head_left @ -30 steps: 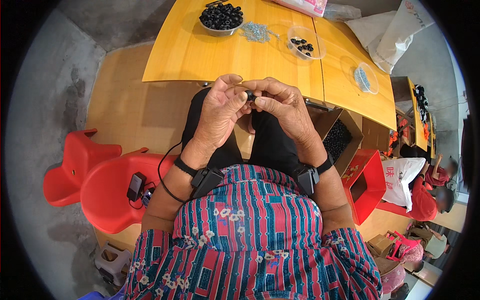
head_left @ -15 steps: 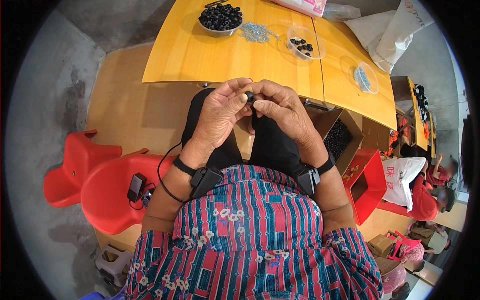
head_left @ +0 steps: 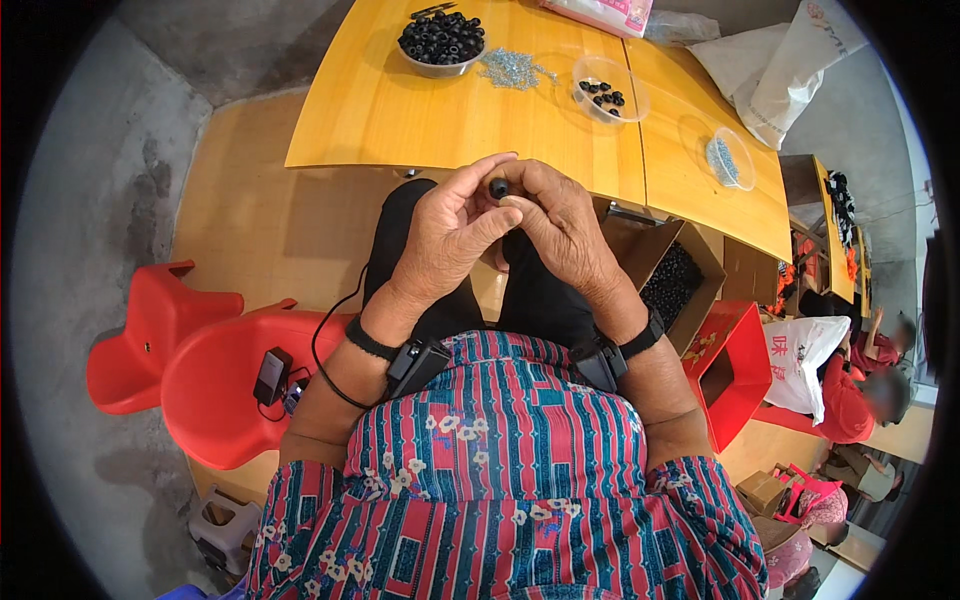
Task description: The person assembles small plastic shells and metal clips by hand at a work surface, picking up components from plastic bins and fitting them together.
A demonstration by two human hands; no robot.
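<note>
Over my lap, just off the table's front edge, my two hands meet. A small round black part with a hole, like a bead point(head_left: 499, 187), sits at the fingertips of my right hand point(head_left: 556, 212), pinched by thumb and forefinger. My left hand point(head_left: 447, 228) is closed beside it, its thumb tip touching the right thumb and its fingers curling behind; whatever it grips is hidden. On the table point(head_left: 400, 130) stand a bowl heaped with similar black parts point(head_left: 440, 38), a pile of small clear-blue pieces point(head_left: 512, 69) and a clear tub point(head_left: 638, 98) with several black parts.
Another clear tub point(head_left: 748, 180) holds pale blue pieces at the right. A cardboard box of black parts point(head_left: 674, 280) and a red box point(head_left: 742, 350) stand right of my knees. Red chairs point(head_left: 225, 385) are at my left. Other people sit far right.
My left thumb has slid off the black part and down toward the right thumb. The left hand has turned inward, and the part now shows more fully in the right fingers.
</note>
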